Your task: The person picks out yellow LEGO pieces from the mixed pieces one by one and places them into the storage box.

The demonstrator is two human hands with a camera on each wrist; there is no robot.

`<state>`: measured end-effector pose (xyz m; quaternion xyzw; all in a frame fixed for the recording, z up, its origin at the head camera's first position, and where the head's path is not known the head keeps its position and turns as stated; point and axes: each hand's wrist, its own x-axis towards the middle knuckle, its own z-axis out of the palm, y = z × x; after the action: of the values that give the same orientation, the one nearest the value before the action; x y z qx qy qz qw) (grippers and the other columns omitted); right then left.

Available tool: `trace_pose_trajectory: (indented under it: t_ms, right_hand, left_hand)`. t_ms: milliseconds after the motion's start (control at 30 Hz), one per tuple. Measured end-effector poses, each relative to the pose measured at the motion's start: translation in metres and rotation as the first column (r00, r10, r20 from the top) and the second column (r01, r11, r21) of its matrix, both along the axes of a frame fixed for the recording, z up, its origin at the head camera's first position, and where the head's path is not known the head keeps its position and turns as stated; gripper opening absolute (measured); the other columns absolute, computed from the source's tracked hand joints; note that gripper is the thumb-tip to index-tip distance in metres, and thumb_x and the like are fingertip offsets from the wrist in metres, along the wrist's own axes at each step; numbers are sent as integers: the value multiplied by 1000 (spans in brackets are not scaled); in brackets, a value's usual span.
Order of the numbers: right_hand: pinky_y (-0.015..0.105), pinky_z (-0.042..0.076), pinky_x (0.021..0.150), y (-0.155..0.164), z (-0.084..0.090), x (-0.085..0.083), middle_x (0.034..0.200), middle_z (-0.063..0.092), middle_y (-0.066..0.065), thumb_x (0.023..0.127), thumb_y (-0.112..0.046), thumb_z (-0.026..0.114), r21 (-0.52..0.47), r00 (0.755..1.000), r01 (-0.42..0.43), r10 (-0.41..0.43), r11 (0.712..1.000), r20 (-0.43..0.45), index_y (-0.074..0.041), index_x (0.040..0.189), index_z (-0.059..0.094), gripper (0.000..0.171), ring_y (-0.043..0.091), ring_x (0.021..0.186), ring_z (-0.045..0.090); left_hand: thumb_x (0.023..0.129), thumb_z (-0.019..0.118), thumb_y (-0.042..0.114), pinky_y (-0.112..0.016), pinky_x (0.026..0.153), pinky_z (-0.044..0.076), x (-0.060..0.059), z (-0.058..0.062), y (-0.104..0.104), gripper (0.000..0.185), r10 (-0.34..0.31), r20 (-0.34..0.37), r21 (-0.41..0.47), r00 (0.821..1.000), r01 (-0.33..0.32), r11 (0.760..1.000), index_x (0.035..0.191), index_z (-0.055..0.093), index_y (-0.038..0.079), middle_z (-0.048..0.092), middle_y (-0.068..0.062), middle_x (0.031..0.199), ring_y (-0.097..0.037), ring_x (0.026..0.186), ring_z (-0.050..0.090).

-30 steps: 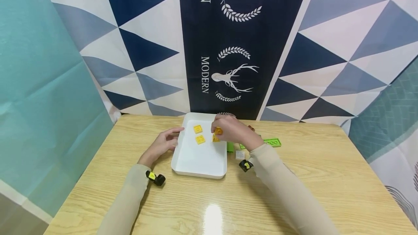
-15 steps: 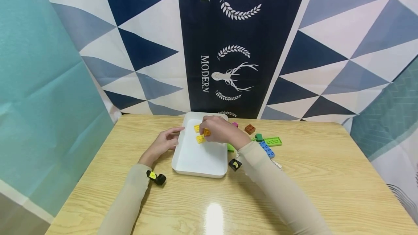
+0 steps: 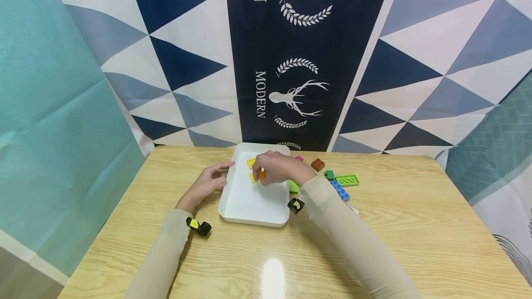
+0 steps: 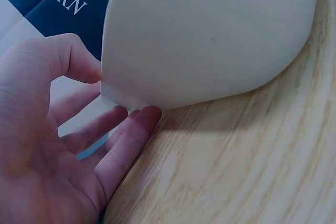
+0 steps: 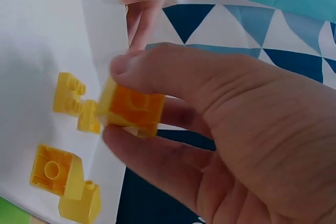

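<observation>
Tray (image 3: 253, 206), white, one; yellow bricks in it, three by the right wrist view (image 5: 68, 94) (image 5: 51, 169) (image 5: 80, 203), partly hidden under the hand in the head view. Right hand (image 3: 274, 169) over the tray, pinching one orange brick (image 5: 132, 109); left hand (image 3: 206, 183) spread, fingers (image 4: 123, 129) touching the tray's left wall. Right of tray, loose bricks: one brown (image 3: 317, 164), one blue (image 3: 340, 190), green ones partly hidden.

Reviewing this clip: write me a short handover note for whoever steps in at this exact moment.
Right hand: pinches an orange-yellow brick between thumb and fingers, above the white tray.
Left hand: open, fingers touching the tray's left wall.
In the tray: yellow bricks, at least two.
On the table, right of the tray: brown brick, small green brick, lime plate, blue brick.
Done: yellow bricks lie in the tray.
Left: the held brick is not yet set down; the other colours lie outside.
</observation>
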<state>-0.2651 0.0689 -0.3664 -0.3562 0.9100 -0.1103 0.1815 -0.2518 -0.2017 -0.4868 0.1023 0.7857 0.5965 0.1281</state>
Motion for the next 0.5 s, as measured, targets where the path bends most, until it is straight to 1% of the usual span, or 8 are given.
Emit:
trace_pose_trajectory:
  t_ms: [100,200,400,500]
  right_hand:
    - [42,58,103,0,-1,0,119,78,2,97,-4,83,30,997,20,-22,999,73,-15,105,86,13,23,109,63]
    - [40,55,99,0,-5,2,114,76,0,98,-5,83,58,992,35,-42,998,117,-16,102,84,12,23,109,61]
    - [35,51,88,-1,-13,6,103,71,2,97,-4,84,106,988,41,-56,994,144,-16,99,81,12,22,100,61]
    - [33,51,83,-3,-16,8,100,69,3,97,-4,84,128,985,55,-75,990,156,-16,98,80,13,22,96,61]
  left_hand:
    - [100,54,4,-27,90,66,0,-1,0,70,5,3,-4,1000,-5,1000,170,49,7,49,-29,172,-45,152,59]
    - [100,54,4,-26,90,66,0,0,0,70,11,10,-1,1000,-11,1000,170,50,9,50,-27,172,-46,152,59]
    - [100,54,4,-27,91,66,1,1,0,70,14,10,5,1000,-14,1000,170,50,9,50,-28,172,-47,153,59]
    - [100,54,5,-28,92,67,0,0,0,70,11,5,0,1000,-11,1000,170,49,8,50,-28,173,-48,153,59]
